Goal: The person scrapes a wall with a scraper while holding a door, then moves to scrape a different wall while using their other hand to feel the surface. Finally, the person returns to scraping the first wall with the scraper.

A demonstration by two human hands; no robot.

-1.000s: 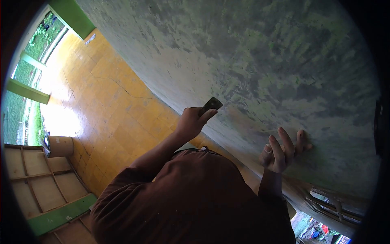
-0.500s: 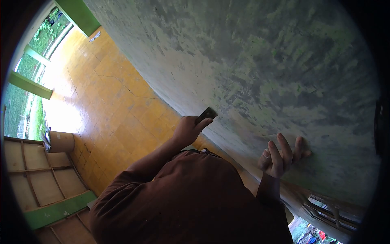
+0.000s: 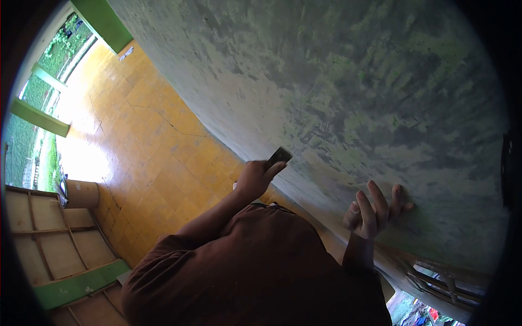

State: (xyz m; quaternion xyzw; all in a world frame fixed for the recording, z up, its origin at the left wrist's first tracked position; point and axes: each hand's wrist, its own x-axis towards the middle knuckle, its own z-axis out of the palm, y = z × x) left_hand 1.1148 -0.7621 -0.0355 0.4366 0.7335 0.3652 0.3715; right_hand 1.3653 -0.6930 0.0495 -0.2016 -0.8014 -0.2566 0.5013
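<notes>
My left hand (image 3: 254,178) is wrapped round a scraper, with its thumb along the flat. The scraper's dark, flat blade (image 3: 279,157) sticks out past the fingers, its edge at the lower part of the wall (image 3: 337,98). A small pale bit shows behind that hand near the wrist. My right hand (image 3: 372,214) is raised at the wall with fingers spread and holding nothing; its outer fingertips rest at the wall surface. Patches of grey, whitish and green cover the wall, with many short streaks.
An orange tiled floor (image 3: 157,146) with a long crack runs along the wall's foot. A brown round container (image 3: 81,194) stands near a wooden framed panel (image 3: 46,217) at the left. Green pillars (image 3: 41,117) line the bright open side. A slatted opening (image 3: 446,282) is at lower right.
My left hand has shifted slightly right and down with the scraper, and the pale bit now shows by its wrist. My right hand stays at nearly the same place on the wall.
</notes>
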